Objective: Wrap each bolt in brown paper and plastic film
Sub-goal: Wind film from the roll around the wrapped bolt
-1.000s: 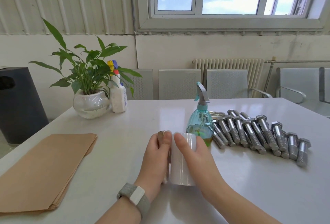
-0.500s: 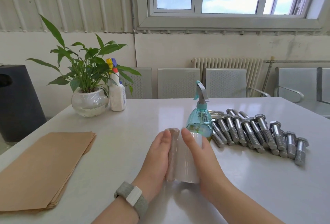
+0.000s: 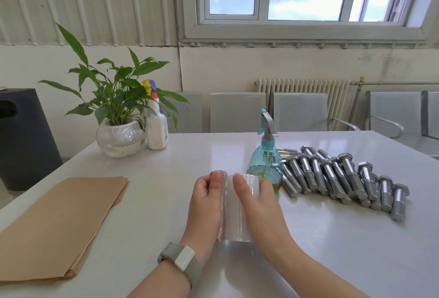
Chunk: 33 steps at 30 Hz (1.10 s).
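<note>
The left hand (image 3: 205, 205) grips the paper-wrapped bolt (image 3: 222, 205), now rolled tight against the film roll (image 3: 240, 214) gripped by the right hand (image 3: 259, 207), just before the spray bottle (image 3: 266, 164). Film is going on.

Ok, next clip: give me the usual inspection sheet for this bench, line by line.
Surface: glossy white table, reflecting the window.
Job's things: stack of brown paper sheets at left; loose bolts piled at right; paper-wrapped bolt against the plastic film roll.
Clutter: teal spray bottle beside the bolts; white spray bottle; potted plant in a glass bowl.
Grippers: left hand holds the wrapped bolt; right hand grips the roll.
Cables: nothing seen.
Surroundings: window, radiator, metal chairs, dark bin at far left.
</note>
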### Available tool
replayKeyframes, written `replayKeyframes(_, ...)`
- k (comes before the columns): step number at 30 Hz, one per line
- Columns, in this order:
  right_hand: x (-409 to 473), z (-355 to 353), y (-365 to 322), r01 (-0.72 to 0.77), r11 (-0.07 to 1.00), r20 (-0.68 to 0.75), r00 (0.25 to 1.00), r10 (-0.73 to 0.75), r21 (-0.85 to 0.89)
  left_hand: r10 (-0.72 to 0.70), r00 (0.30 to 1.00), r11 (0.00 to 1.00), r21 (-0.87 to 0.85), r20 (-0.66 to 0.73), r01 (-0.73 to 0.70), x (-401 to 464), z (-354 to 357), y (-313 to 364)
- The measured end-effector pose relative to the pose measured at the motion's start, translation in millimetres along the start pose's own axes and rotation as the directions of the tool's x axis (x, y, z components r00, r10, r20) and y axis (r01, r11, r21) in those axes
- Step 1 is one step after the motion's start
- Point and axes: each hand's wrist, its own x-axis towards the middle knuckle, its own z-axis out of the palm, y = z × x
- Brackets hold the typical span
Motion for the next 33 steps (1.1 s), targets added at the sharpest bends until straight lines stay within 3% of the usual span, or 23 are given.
replayKeyframes(3, -2, 0, 1, 0.016, 0.997, -0.07, 0.997, -0.022, -0.078, -0.065, 0.997, 0.977, -0.199, 0.035, 0.071, -7, 4, 2)
replayKeyframes(8, 2, -4, 7, -0.009, 0.982, -0.138, 0.99, -0.017, -0.188, -0.158, 0.939, 0.868, -0.411, 0.306, 0.28, -13, 4, 2)
replayKeyframes(10, 5, -5, 6, -0.052, 0.997, -0.128, 0.991, 0.043, -0.063, -0.139, 0.938, 0.9, -0.355, 0.318, 0.253, -11, 6, -3)
replayKeyframes(14, 9, -12, 1, -0.217, 0.969, 0.088, 0.974, 0.207, 0.12, -0.012, 0.975, 0.999, -0.047, 0.223, 0.023, -4, 2, -5)
replayKeyframes(19, 7, -10, -2, -0.165, 0.978, 0.09, 0.984, 0.155, 0.129, 0.149, 0.978, 0.963, 0.204, 0.15, -0.178, -6, 1, -5)
replayKeyframes(23, 0, 0, -2, -0.073, 0.995, 0.043, 0.997, 0.07, 0.067, 0.09, 0.996, 0.989, 0.113, 0.02, -0.092, -3, 3, -5)
replayKeyframes(28, 2, -1, 5, -0.053, 0.991, 0.023, 0.998, 0.051, 0.125, -0.122, 0.976, 0.973, -0.172, 0.179, 0.154, -6, 5, -4)
replayKeyframes(30, 4, -5, 5, -0.106, 0.979, 0.092, 0.992, 0.091, 0.175, -0.04, 0.986, 0.994, -0.092, 0.164, 0.055, -4, 3, -6)
replayKeyframes(33, 6, -7, 5, -0.152, 0.968, 0.117, 0.984, 0.131, 0.2, 0.224, 0.967, 0.94, 0.235, 0.124, -0.248, -2, -1, -5)
